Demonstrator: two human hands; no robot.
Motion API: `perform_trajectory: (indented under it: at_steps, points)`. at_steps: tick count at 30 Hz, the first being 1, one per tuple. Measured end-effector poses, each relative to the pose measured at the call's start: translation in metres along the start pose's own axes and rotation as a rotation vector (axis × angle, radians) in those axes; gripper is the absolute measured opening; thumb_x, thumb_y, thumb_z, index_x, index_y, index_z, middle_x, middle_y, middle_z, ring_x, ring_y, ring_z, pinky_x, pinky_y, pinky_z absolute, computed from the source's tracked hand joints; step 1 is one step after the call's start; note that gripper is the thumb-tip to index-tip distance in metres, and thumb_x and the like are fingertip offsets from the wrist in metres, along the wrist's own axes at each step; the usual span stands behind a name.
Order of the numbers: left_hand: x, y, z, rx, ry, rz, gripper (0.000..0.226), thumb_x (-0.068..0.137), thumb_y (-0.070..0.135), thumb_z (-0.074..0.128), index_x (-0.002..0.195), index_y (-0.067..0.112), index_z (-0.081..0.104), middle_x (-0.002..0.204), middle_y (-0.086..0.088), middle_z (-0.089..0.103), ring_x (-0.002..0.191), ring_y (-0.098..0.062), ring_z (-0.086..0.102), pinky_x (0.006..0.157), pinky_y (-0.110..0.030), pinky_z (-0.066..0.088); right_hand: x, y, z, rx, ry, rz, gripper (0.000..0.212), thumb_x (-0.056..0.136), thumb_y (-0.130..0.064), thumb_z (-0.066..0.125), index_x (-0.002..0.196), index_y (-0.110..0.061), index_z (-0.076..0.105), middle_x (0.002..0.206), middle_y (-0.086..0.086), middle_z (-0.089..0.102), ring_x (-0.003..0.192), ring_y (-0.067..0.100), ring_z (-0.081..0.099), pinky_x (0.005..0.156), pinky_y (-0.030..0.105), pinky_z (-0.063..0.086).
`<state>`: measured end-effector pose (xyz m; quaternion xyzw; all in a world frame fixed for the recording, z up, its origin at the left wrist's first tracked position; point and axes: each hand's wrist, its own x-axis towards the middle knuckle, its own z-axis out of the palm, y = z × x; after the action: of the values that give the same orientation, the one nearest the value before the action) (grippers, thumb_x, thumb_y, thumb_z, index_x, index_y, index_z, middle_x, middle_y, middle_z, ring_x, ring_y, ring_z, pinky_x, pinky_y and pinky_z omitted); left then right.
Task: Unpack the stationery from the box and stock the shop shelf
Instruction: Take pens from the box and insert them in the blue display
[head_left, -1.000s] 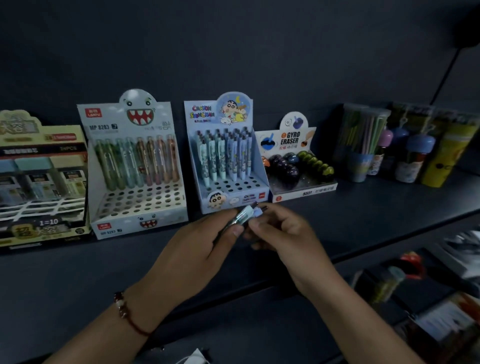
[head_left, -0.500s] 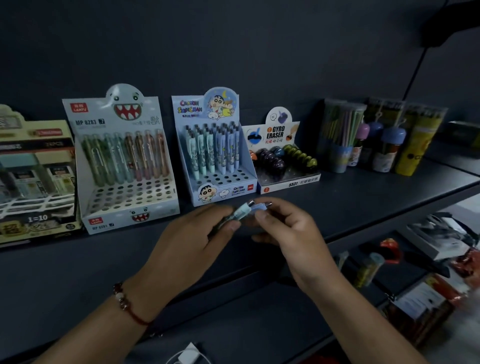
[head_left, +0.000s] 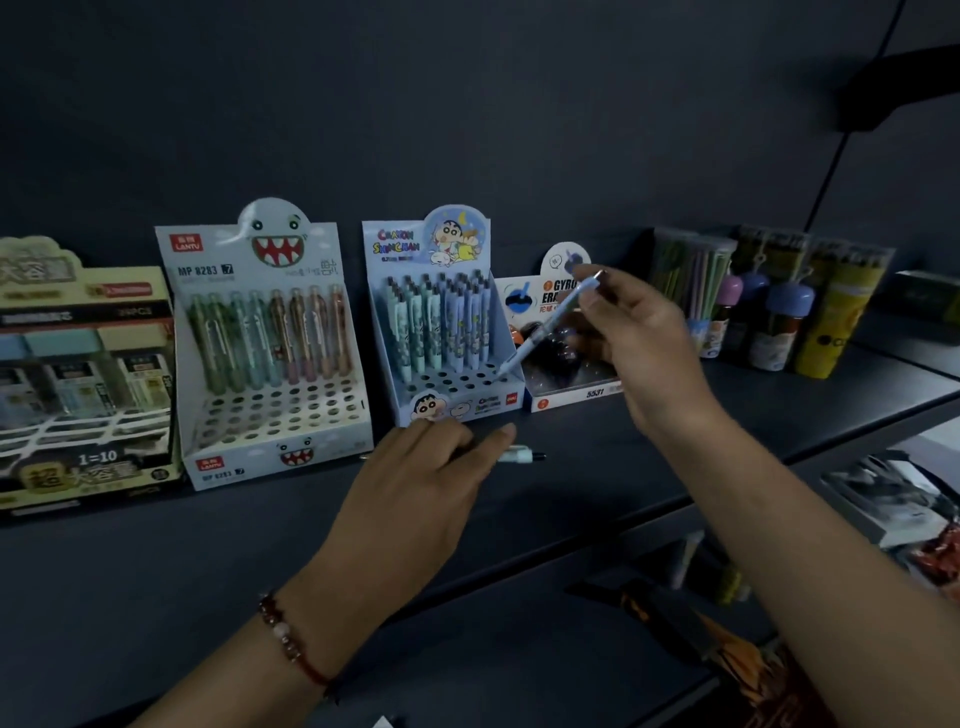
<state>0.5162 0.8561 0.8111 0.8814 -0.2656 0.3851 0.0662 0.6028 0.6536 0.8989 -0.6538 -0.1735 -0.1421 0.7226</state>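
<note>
You hold a pale blue pen (head_left: 551, 325) slanted, its tip down at 7 o'clock just over the right rear holes of the blue cartoon display box (head_left: 441, 364), its clicker end up at 1 o'clock. Your right hand (head_left: 636, 338) pinches it near the top between thumb and fingertips. That box already carries rows of upright pens at its back, with open holes in front. At 6 o'clock of the box, your left hand (head_left: 421, 483) rests low on the dark shelf (head_left: 156, 561), fingers curled loosely over more pens (head_left: 522, 455) whose ends poke out toward 3 o'clock; how many it grips you cannot tell. A beaded bracelet (head_left: 288, 639) circles that wrist. At 9 o'clock of the blue box stands a white monster-face box (head_left: 270, 343) of pens, and farther left a yellow-green box (head_left: 78, 374). At 3 o'clock, partly behind your right hand, sits a gyro eraser box (head_left: 571, 384), then tall tubs (head_left: 779, 306) of pencils
</note>
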Motion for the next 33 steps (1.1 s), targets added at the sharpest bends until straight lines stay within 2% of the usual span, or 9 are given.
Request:
perform_trajectory:
  at_steps: [2, 4, 8, 13, 17, 19, 24, 28, 33]
  points:
    - [0.000, -0.001, 0.002, 0.027, 0.018, 0.011, 0.046, 0.087, 0.006, 0.059, 0.133, 0.013, 0.059, 0.092, -0.003, 0.057, 0.080, -0.023, 0.054, 0.069, -0.042, 0.050, 0.019, 0.007, 0.005, -0.100, 0.012, -0.032, 0.022, 0.100, -0.010, 0.054, 0.114, -0.020, 0.067, 0.100, -0.004, 0.071, 0.087, 0.005, 0.069, 0.080, 0.028, 0.057]
    - [0.000, -0.002, 0.003, 0.030, 0.047, 0.001, 0.044, 0.088, 0.007, 0.059, 0.131, 0.013, 0.061, 0.091, -0.003, 0.057, 0.082, -0.023, 0.054, 0.071, -0.042, 0.050, 0.035, 0.017, 0.010, -0.232, 0.002, -0.062, 0.023, 0.099, -0.012, 0.054, 0.117, -0.016, 0.067, 0.101, -0.002, 0.072, 0.093, 0.011, 0.071, 0.084, 0.034, 0.058]
    - [-0.001, -0.003, 0.001, 0.024, 0.039, -0.043, 0.038, 0.097, 0.017, 0.045, 0.131, 0.014, 0.061, 0.092, 0.000, 0.057, 0.083, -0.022, 0.052, 0.069, -0.043, 0.047, 0.057, 0.040, 0.023, -0.447, -0.041, -0.125, 0.024, 0.098, -0.019, 0.055, 0.119, -0.019, 0.067, 0.100, -0.003, 0.072, 0.093, 0.018, 0.070, 0.085, 0.048, 0.057]
    - [0.000, -0.006, 0.001, 0.011, 0.018, -0.080, 0.039, 0.097, 0.019, 0.043, 0.131, 0.014, 0.061, 0.095, 0.002, 0.058, 0.084, -0.019, 0.048, 0.072, -0.038, 0.046, 0.071, 0.057, 0.032, -0.538, -0.075, -0.133, 0.023, 0.099, -0.018, 0.054, 0.118, -0.017, 0.068, 0.104, -0.003, 0.070, 0.098, 0.011, 0.067, 0.089, 0.038, 0.055]
    - [0.001, -0.008, 0.002, -0.008, -0.006, -0.114, 0.040, 0.097, 0.021, 0.042, 0.131, 0.014, 0.061, 0.095, 0.004, 0.057, 0.086, -0.018, 0.046, 0.073, -0.036, 0.045, 0.075, 0.063, 0.035, -0.564, -0.126, -0.132, 0.025, 0.099, -0.015, 0.055, 0.122, -0.014, 0.066, 0.099, -0.004, 0.066, 0.092, 0.009, 0.065, 0.079, 0.020, 0.053]
    - [0.001, -0.009, 0.002, -0.028, -0.021, -0.128, 0.040, 0.098, 0.022, 0.042, 0.133, 0.015, 0.059, 0.095, 0.005, 0.056, 0.086, -0.017, 0.047, 0.074, -0.036, 0.046, 0.078, 0.067, 0.036, -0.566, -0.115, -0.114, 0.026, 0.098, -0.018, 0.058, 0.123, -0.015, 0.064, 0.101, -0.002, 0.067, 0.088, 0.006, 0.064, 0.075, 0.015, 0.049]
    - [0.002, -0.007, 0.000, -0.073, -0.044, -0.157, 0.041, 0.098, 0.024, 0.041, 0.135, 0.017, 0.058, 0.096, 0.006, 0.057, 0.086, -0.017, 0.049, 0.075, -0.036, 0.047, 0.084, 0.073, 0.038, -0.561, -0.092, -0.083, 0.022, 0.095, -0.024, 0.063, 0.114, -0.012, 0.063, 0.113, 0.005, 0.070, 0.099, 0.016, 0.065, 0.084, 0.032, 0.052]
    - [0.003, -0.007, -0.001, -0.095, -0.058, -0.182, 0.041, 0.099, 0.025, 0.039, 0.136, 0.017, 0.056, 0.099, 0.006, 0.057, 0.088, -0.015, 0.048, 0.077, -0.035, 0.047, 0.087, 0.074, 0.041, -0.590, -0.082, -0.084, 0.024, 0.095, -0.025, 0.063, 0.114, -0.012, 0.063, 0.113, 0.005, 0.069, 0.098, 0.017, 0.065, 0.087, 0.039, 0.054]
    - [0.003, -0.006, -0.004, -0.119, -0.042, -0.210, 0.041, 0.098, 0.022, 0.042, 0.137, 0.017, 0.055, 0.098, 0.008, 0.055, 0.085, -0.013, 0.045, 0.076, -0.034, 0.047, 0.085, 0.084, 0.046, -0.605, -0.084, -0.090, 0.022, 0.097, -0.024, 0.062, 0.112, -0.009, 0.064, 0.108, 0.007, 0.070, 0.096, 0.019, 0.065, 0.089, 0.041, 0.053]
